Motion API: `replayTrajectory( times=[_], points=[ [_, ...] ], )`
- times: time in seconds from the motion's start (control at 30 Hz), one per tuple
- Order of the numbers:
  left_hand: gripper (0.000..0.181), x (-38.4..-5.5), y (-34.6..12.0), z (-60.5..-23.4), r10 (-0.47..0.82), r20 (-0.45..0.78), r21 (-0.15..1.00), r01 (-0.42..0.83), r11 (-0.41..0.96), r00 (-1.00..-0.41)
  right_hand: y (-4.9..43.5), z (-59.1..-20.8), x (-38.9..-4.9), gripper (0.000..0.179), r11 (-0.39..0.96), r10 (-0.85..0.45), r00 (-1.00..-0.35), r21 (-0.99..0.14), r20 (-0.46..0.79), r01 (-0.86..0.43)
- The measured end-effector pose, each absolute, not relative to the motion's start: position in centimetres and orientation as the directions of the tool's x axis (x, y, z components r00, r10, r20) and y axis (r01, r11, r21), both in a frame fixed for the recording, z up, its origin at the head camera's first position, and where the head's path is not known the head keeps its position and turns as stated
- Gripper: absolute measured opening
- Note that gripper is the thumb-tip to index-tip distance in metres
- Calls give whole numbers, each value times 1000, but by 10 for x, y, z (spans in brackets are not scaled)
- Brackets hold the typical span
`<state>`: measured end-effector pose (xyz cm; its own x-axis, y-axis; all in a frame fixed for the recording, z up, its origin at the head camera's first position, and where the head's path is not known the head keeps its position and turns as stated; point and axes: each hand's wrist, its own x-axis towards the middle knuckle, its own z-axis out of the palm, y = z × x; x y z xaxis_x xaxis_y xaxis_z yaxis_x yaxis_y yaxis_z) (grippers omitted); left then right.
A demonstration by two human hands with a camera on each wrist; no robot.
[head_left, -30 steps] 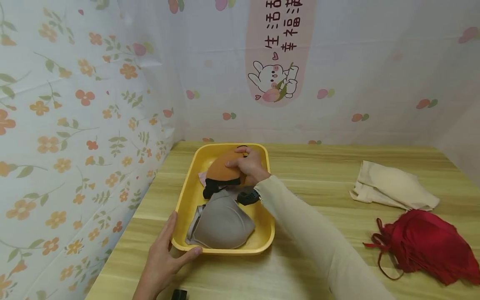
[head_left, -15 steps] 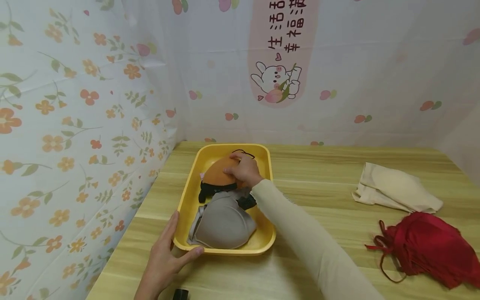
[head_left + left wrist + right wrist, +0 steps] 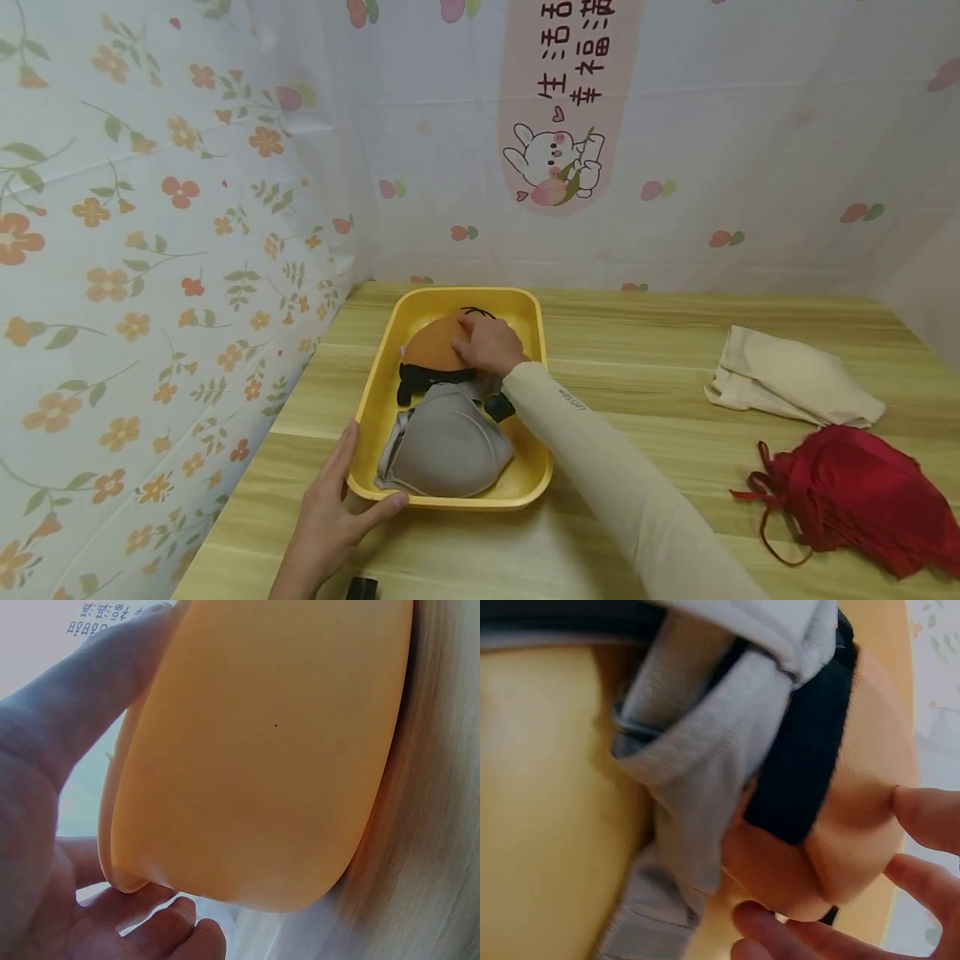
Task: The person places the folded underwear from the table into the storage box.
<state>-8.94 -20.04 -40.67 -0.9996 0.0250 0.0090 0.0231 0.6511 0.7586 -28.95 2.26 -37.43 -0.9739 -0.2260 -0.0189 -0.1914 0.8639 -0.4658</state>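
Note:
A yellow plastic tub point(image 3: 450, 502) stands on the table. My left hand point(image 3: 330, 512) grips its near left corner, thumb at the front rim and fingers against the side; in the left wrist view this hand point(image 3: 67, 750) spans the outer wall. Inside, at the far end, lies an orange bra point(image 3: 431, 346) with a black band. My right hand point(image 3: 491, 346) holds its right side; the right wrist view shows the fingertips point(image 3: 922, 817) around the cup point(image 3: 862, 817). A grey bra point(image 3: 450, 450) lies nearer, its strap point(image 3: 705, 757) beside the black band.
To the right on the wooden table point(image 3: 615, 467) lie a folded beige cloth point(image 3: 795, 379) and a red bra point(image 3: 862, 496) with loose straps. A small black object point(image 3: 362, 588) shows at the near edge. Floral curtains point(image 3: 187, 208) stand left and behind.
The orange bra has come lower into the tub and slightly towards the grey one. My right hand went down with it, and its fingers have shifted to the right. My left hand stays put.

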Motion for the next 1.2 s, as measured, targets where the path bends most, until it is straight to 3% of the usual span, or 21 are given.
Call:
replayTrajectory(
  times=[0.33, 0.47, 0.8, 1.0, 1.2],
  points=[
    [115, -90, -202, -405, 20, 14, 756, 24, 654, -1000, 39, -332, -302, 53, 898, -337, -932, -342, -135, -275],
    [115, -89, -204, -403, 17, 2, 751, 13, 660, -1000, 52, -323, -307, 52, 877, -370, -926, -358, -74, -321],
    [116, -91, -205, -402, 9, 24, 745, 24, 667, -1000, 88, -328, -307, 38, 692, -463, -872, -551, 157, -467],
    [115, -91, -203, -408, 11, 23, 758, 25, 651, -1000, 120, -324, -296, 26, 661, -507, -842, -545, 182, -516],
    [116, -90, -203, -408, 15, 11, 751, 18, 660, -1000, 167, -317, -267, 25, 692, -517, -845, -514, 137, -507]
  ],
)
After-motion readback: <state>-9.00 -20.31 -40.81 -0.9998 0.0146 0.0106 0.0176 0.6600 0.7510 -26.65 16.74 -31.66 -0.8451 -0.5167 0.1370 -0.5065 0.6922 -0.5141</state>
